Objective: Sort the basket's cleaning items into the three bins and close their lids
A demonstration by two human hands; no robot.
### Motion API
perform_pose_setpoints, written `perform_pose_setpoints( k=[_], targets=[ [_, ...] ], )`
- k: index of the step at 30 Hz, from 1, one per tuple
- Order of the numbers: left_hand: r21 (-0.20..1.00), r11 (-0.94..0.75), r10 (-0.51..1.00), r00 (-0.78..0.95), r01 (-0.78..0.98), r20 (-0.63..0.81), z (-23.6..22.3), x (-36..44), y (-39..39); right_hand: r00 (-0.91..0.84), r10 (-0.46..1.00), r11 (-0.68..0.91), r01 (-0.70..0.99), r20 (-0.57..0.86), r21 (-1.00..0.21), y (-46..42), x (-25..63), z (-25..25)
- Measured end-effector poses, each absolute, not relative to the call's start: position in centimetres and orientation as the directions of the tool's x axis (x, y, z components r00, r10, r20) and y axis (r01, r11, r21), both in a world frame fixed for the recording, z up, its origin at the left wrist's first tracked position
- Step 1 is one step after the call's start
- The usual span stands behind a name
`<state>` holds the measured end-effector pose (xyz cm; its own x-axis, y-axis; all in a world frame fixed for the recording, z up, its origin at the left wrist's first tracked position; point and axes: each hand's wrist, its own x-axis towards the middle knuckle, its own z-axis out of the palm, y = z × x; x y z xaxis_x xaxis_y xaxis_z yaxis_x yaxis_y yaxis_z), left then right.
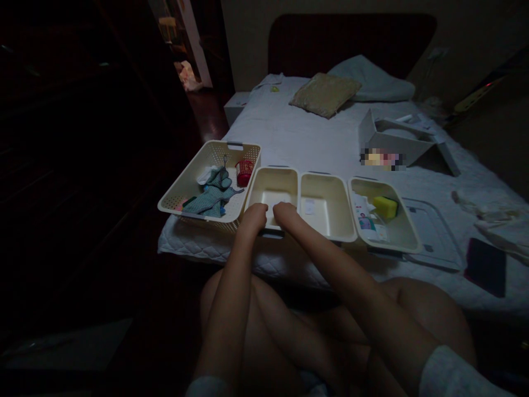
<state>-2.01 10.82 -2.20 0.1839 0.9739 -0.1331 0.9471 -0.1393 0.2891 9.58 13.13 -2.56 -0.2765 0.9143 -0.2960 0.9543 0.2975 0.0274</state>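
My left hand [255,217] is closed in a fist at the front left corner of a cream plastic bin [276,172]. Close beside it, my right hand [285,214] is also closed, over the front right of the same bin. The backs of both hands face me, so whatever the fingers may hold is hidden. To the left is a larger perforated basket [182,212] with teal checked cloth [211,199] and a red container [244,172] inside. Another cream bin [330,193], holding a small white label [309,207], stands on the right.
Further right, a bin [407,234] contains a yellow sponge [385,207] and white packets [366,220]. A clear lid [433,234] and a dark flat object [486,267] lie on the bed [285,124]. Behind are an opened white box [397,135] and a cushion [326,94].
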Motion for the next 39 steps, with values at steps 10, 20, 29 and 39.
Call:
perform_pose_setpoints(
  k=[10,20,29,39],
  targets=[
    [0.316,-0.26,0.965,0.242,0.912,0.095,-2.5,-2.5,10.3,-0.254,0.966,0.255,0.967,-0.05,0.006,12.7,9.5,-2.2],
    [0.229,-0.342,0.919,0.273,0.911,0.285,-0.3,-2.9,9.8,-0.292,0.955,0.292,0.956,0.049,-0.004,12.6,9.4,-2.0],
    [0.143,-0.194,0.952,0.151,0.971,0.265,0.5,-10.5,9.5,-0.393,0.912,0.395,0.919,0.119,0.007,14.0,7.7,1.1],
    [0.34,0.079,0.984,-0.129,0.937,0.126,-0.6,-20.1,12.3,-0.509,0.85,0.517,0.856,0.135,-0.027,16.3,-2.2,1.4]
  ],
)
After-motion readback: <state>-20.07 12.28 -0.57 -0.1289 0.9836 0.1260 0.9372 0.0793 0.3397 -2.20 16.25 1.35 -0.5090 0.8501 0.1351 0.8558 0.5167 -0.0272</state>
